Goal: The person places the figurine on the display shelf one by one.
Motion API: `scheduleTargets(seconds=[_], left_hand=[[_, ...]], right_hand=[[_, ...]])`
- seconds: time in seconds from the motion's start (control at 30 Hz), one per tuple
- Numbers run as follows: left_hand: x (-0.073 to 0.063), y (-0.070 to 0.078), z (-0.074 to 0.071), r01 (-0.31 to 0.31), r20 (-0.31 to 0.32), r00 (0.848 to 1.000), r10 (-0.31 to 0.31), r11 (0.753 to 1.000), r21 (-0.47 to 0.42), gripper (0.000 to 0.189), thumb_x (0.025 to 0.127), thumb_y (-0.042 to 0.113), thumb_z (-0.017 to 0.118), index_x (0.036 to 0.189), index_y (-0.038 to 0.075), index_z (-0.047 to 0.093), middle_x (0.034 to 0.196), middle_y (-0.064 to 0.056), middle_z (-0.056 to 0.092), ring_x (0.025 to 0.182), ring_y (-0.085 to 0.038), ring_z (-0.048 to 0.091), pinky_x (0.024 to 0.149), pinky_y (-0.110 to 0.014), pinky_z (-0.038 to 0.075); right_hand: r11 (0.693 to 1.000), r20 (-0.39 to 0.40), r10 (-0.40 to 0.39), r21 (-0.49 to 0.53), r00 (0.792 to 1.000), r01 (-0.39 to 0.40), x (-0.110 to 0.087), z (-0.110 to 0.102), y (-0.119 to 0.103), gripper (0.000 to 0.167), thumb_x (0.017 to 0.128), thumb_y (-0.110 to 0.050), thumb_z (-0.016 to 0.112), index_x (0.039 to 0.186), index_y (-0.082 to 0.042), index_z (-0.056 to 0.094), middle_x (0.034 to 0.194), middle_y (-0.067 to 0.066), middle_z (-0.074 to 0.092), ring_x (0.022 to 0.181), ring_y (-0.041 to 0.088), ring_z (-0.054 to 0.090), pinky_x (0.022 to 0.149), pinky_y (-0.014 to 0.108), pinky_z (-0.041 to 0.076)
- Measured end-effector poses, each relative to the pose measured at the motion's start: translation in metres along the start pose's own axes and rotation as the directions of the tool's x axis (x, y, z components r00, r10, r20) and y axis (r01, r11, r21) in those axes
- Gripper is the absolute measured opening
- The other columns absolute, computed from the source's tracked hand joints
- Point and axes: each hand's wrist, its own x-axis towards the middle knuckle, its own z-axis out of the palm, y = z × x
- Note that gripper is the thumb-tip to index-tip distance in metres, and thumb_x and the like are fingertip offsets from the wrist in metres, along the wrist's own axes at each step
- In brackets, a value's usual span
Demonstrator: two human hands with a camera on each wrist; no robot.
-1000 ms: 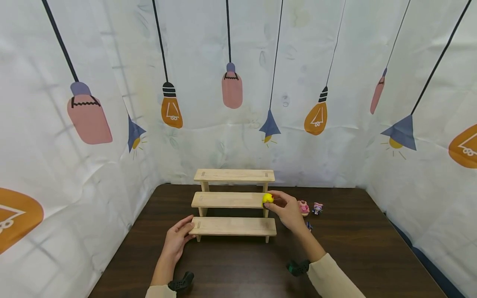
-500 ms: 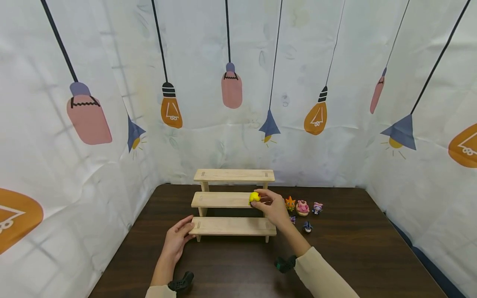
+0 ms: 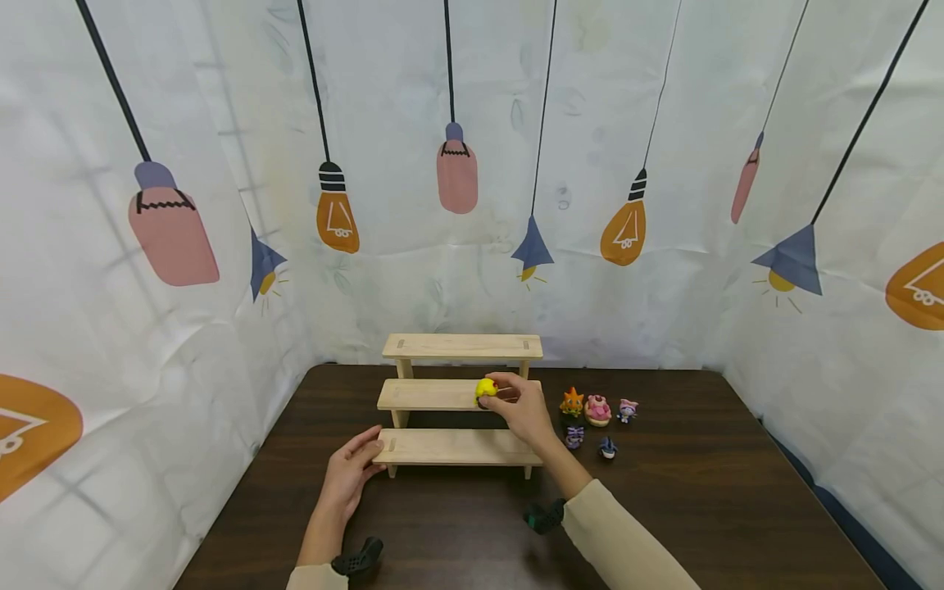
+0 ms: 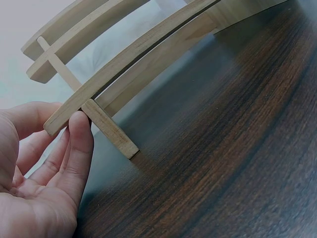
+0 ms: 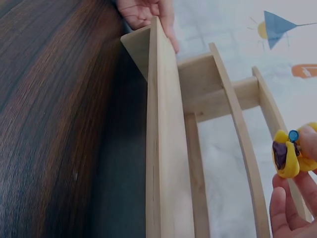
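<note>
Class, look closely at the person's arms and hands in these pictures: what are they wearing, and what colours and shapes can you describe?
The left sleeve and right sleeve are plain cream. A chunky dark device sits by each cuff; the right device shows a small green patch, the left device none. The left hand and right hand wear no gloves.

Three-step shelf (image 3: 420, 396) is toward the far side of the table (image 3: 457, 524), fabric backdrop (image 3: 413, 287) behind that. Near step (image 3: 457, 447) sits lowest, far step (image 3: 463, 345) highest. Left hand (image 3: 349, 471)'s on the near step's left end; right hand (image 3: 525, 410) has a toy figurine (image 3: 486, 388) at the middle step, slightly right of center. Five more figurines (image 3: 598, 410) right of the shelf: three far, two near.
</note>
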Motion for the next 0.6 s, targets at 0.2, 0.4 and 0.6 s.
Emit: scheduleTargets(seconds=[0.2,0.4,0.6], left_hand=[[0.0,0.0,0.0,-0.002,0.001,1.0,0.002,1.0,-0.002,0.054,0.101,0.018,0.065,0.151,0.005,0.049,0.118,0.003,0.067,0.099,-0.008,0.067,0.081,-0.025,0.059],[0.0,0.001,0.0,-0.001,-0.003,1.0,0.001,1.0,0.002,0.055,0.101,0.019,0.066,0.151,0.005,0.049,0.119,0.003,0.068,0.099,-0.008,0.067,0.081,-0.024,0.059],[0.0,0.0,0.0,0.001,-0.005,1.0,-0.001,1.0,-0.001,0.056,0.101,0.019,0.066,0.152,0.004,0.048,0.118,0.004,0.068,0.098,-0.008,0.068,0.081,-0.024,0.059]], right_hand=[[1.0,0.009,0.002,0.001,1.0,-0.002,0.003,0.01,-0.002,0.038,0.088,-0.023,0.083,0.125,-0.02,0.073,0.116,0.008,0.071,0.098,0.025,0.07,0.085,0.04,0.061],[1.0,0.014,0.011,0.011,1.0,-0.011,0.007,0.019,-0.005,0.038,0.088,-0.024,0.083,0.124,-0.02,0.073,0.117,0.008,0.071,0.099,0.026,0.069,0.085,0.04,0.061],[1.0,0.023,0.013,0.002,1.0,-0.013,0.011,0.028,-0.009,0.038,0.089,-0.025,0.082,0.125,-0.021,0.072,0.118,0.008,0.071,0.101,0.027,0.069,0.086,0.04,0.061]])
